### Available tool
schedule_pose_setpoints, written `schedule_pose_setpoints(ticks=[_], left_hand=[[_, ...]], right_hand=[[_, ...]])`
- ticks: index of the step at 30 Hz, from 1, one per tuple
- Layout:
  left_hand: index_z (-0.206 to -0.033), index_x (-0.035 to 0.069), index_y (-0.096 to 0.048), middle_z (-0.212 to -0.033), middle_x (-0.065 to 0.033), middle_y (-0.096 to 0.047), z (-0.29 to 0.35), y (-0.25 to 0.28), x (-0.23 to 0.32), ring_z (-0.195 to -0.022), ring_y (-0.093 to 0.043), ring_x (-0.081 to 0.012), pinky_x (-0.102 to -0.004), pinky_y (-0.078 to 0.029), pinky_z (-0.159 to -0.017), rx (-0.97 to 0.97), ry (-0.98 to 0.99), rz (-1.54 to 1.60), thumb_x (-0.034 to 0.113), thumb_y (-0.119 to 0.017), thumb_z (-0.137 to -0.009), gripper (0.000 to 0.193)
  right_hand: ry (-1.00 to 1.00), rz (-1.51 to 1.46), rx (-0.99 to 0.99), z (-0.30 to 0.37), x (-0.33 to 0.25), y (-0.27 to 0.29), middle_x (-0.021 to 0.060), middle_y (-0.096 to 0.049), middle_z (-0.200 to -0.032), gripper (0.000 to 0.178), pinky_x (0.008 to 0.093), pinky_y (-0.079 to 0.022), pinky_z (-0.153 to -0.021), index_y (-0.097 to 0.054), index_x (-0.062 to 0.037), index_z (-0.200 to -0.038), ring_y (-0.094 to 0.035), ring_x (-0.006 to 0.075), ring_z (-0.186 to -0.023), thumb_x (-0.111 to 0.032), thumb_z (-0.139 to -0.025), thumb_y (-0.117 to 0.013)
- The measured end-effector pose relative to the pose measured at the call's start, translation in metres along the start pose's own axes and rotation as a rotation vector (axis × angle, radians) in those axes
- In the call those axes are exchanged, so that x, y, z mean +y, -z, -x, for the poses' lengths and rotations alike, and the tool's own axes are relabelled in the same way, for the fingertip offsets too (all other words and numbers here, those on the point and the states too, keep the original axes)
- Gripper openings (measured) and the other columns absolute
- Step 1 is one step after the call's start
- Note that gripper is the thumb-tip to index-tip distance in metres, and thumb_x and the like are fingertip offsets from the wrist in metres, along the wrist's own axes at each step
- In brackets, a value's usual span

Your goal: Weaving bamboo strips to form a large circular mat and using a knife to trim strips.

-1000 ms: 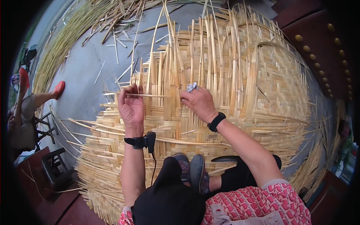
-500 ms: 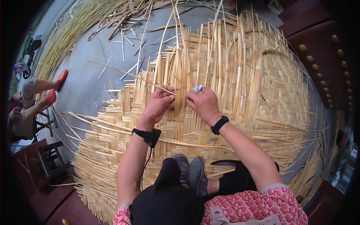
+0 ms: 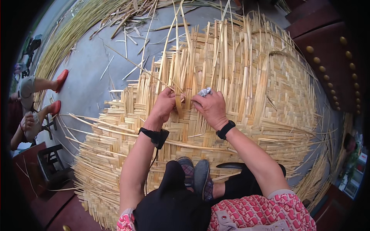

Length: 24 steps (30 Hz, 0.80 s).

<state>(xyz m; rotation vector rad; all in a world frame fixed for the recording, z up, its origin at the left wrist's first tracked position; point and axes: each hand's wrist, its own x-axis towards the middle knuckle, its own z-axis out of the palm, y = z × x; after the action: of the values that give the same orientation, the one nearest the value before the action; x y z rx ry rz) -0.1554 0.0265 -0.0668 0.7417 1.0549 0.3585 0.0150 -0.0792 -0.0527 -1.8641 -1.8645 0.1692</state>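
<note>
A large woven reed mat [image 3: 285, 96] of pale split reeds spreads beneath both hands. My left hand [image 3: 165, 104] is closed on a thin reed strip [image 3: 138, 67], which slants up and left from the fingers. A wider reed strip [image 3: 178, 102] stands lifted from the weave and crosses in front of the left fingertips. Just to its right, my right hand [image 3: 211, 109] is curled down at the mat, thumb and fingers together; what they grip is hidden. A grey-white wrapping [image 3: 204, 92] covers one of its fingers.
Loose reeds [image 3: 69, 46] lie piled on the grey floor [image 3: 92, 77] at far left. A seated person's red shoes [image 3: 61, 80] show at left, near a dark stool [image 3: 52, 161]. A dark red studded door panel [image 3: 327, 57] stands at right. My shoes [image 3: 201, 179] rest on the mat.
The wider strip has come up in front of my left fingers. The thin strip's far end has swung right and up. My right hand has barely moved. The seated person's hand shows more clearly.
</note>
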Motion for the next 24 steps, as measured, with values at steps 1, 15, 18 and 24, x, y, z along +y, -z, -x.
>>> schedule_pose_setpoints(ticks=[1,15,18,24], left_hand=[[-0.117,0.002,-0.055,-0.095,-0.0054,-0.071,0.001,-0.002,0.0,-0.078,-0.067,-0.0121,-0.0251,-0.052,-0.063,-0.004,0.002,0.002,0.004,-0.066,-0.091,0.028],[-0.095,0.002,-0.065,-0.086,-0.0036,-0.067,0.014,-0.03,-0.028,-0.072,-0.063,-0.0101,-0.0233,-0.051,-0.063,0.354,-0.34,0.063,0.005,-0.067,-0.088,0.008],[-0.095,0.001,-0.066,-0.08,-0.0019,-0.065,0.017,-0.003,-0.049,-0.068,-0.058,-0.0075,-0.0214,-0.047,-0.062,0.415,-0.451,-0.52,0.006,-0.066,-0.087,0.009],[-0.093,0.004,-0.069,-0.076,-0.008,-0.067,0.014,-0.009,-0.035,-0.07,-0.065,-0.0192,-0.0327,-0.051,-0.067,0.423,-0.484,-0.577,0.01,-0.065,-0.085,0.011]], right_hand=[[-0.002,0.02,-0.022,0.001,0.001,0.0,0.0032,-0.061,-0.074,0.011,0.0373,-0.042,-0.072,-0.063,-0.0173,-0.089,-0.06,0.0245,-0.078,-0.022,-0.082,-0.07],[-0.336,-0.376,-0.459,-0.016,0.012,0.016,0.0168,-0.067,-0.085,0.02,0.0463,-0.05,-0.075,-0.063,-0.0098,-0.107,-0.065,0.0362,-0.088,-0.016,-0.088,-0.064],[-0.241,-0.131,-0.03,-0.008,0.001,0.024,0.0166,-0.067,-0.096,0.023,0.0458,-0.049,-0.08,-0.064,-0.0094,-0.111,-0.061,0.0368,-0.099,-0.011,-0.088,-0.062],[0.059,0.209,-0.244,0.046,-0.001,-0.016,0.0129,-0.064,-0.115,0.044,0.0431,-0.037,-0.103,-0.058,-0.011,-0.129,-0.051,0.0315,-0.118,-0.008,-0.086,-0.053]])
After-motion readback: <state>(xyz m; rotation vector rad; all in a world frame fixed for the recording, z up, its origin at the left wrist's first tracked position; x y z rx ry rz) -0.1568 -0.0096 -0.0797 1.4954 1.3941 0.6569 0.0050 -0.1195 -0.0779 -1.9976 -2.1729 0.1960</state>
